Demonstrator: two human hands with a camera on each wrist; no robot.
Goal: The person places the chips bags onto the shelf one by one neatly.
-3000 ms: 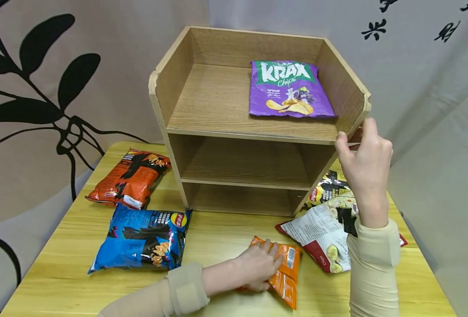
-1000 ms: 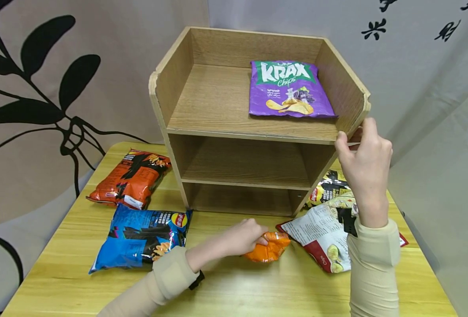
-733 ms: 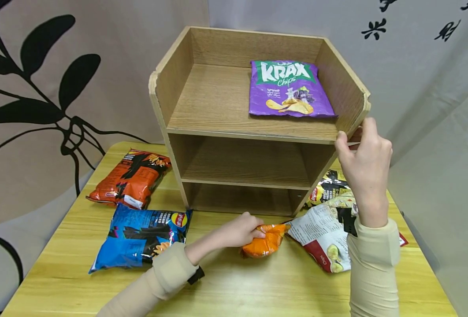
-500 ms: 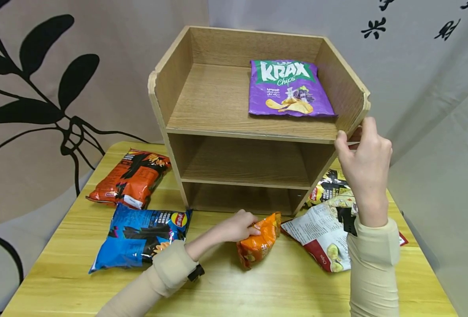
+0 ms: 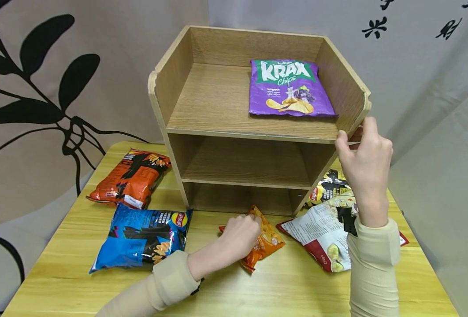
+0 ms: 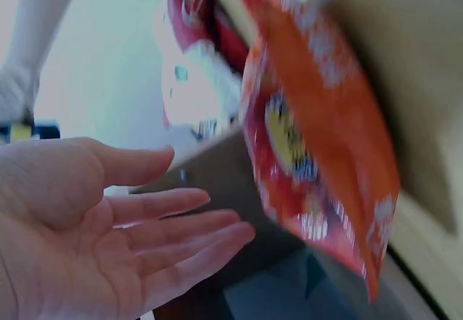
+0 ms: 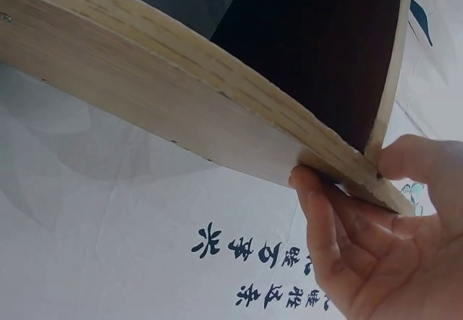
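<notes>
An orange snack bag [image 5: 266, 242] lies on the table in front of the wooden shelf [image 5: 254, 136]. My left hand [image 5: 239, 235] is over its left side in the head view, hiding part of it. In the left wrist view the fingers of that hand [image 6: 145, 240] are extended and apart from the orange bag [image 6: 325, 124], holding nothing. At the shelf's right side panel my right hand [image 5: 366, 167] pinches the front edge; the right wrist view shows thumb and fingers on either side of the panel [image 7: 217, 88]. A purple chips bag [image 5: 291, 90] lies on the top shelf, at the right.
Left of the shelf lie a red-orange bag [image 5: 132, 176] and, nearer, a blue bag [image 5: 143, 237]. On the right a white and maroon bag [image 5: 321, 237] lies before a black and yellow one [image 5: 331, 187], both partly behind my right arm.
My left hand has gripped the orange bag, turned it over and moved it toward the shelf, then let go of it. The right hand stays on the shelf's side panel.
</notes>
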